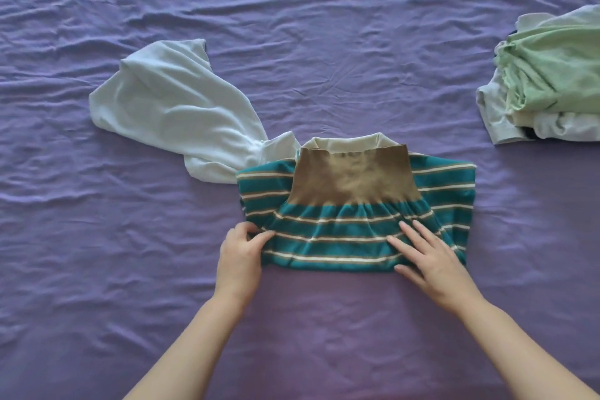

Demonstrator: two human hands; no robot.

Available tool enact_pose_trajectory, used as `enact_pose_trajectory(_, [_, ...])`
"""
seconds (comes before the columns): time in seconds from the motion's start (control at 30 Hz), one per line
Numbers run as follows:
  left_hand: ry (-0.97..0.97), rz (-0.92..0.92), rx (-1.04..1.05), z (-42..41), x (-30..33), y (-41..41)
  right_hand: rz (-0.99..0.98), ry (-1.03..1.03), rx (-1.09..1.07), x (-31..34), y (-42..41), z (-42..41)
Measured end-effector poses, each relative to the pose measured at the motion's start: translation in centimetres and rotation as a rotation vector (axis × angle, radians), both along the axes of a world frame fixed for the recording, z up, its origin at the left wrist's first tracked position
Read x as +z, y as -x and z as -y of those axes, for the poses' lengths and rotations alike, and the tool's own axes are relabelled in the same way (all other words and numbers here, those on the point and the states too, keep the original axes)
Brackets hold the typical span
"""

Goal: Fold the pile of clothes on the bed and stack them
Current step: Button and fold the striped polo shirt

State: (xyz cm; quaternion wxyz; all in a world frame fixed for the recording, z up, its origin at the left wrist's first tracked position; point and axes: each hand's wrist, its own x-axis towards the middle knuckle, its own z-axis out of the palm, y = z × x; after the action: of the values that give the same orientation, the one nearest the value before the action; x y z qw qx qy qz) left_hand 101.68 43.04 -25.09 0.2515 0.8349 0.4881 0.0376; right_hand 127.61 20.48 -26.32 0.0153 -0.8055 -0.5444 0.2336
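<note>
One head-worn camera looks forward and steeply down on the bed [324, 10] from close above. Its wide angle keeps the near edge of the bed under the lens, and the sheet fills the whole frame.

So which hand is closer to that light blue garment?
Left. The left hand pinches the striped sweater just below the light blue garment; the right hand presses the sweater's far side.

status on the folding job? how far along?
Done: a stack of folded clothes, green piece on top, sits at the bed's right. In hand: the striped teal sweater, already folded up; left hand pinches its left edge, right hand presses flat on it. Left: stacking it and folding the loose pale blue garment.
</note>
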Motion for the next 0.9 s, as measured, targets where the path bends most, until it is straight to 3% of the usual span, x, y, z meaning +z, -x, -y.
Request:
enact_pose_trajectory(0.1, [-0.232,-0.008,-0.246,1.8,-0.2,-1.5,-0.037,-0.097,-0.069,0.8,-0.5,-0.6])
enact_pose_trajectory(0.23, [-0.124,0.202,-0.419,6.8,0.0,-7.1,0.134,-0.223,-0.014,2.1,-3.9,-2.0])
enact_pose_trajectory(0.4, [-0.040,0.275,-0.618,13.4,-1.1,-15.1,0.313,-0.031,0.256,2.0,-11.8,-3.8])
enact_pose_trajectory(0.5, [-0.019,0.238,-0.577,16.3,-1.5,-19.0,0.316,0.138,0.418,2.7,-14.7,-5.2])
enact_pose_trajectory(0.7, [0.032,-0.065,-0.392,20.0,-1.8,-22.5,0.082,0.203,0.508,2.8,-18.2,-5.6])
enact_pose_trajectory(0.9, [-0.071,-0.086,-0.248,19.5,-1.9,-24.3,-0.274,0.008,0.202,2.5,-19.5,-5.3])
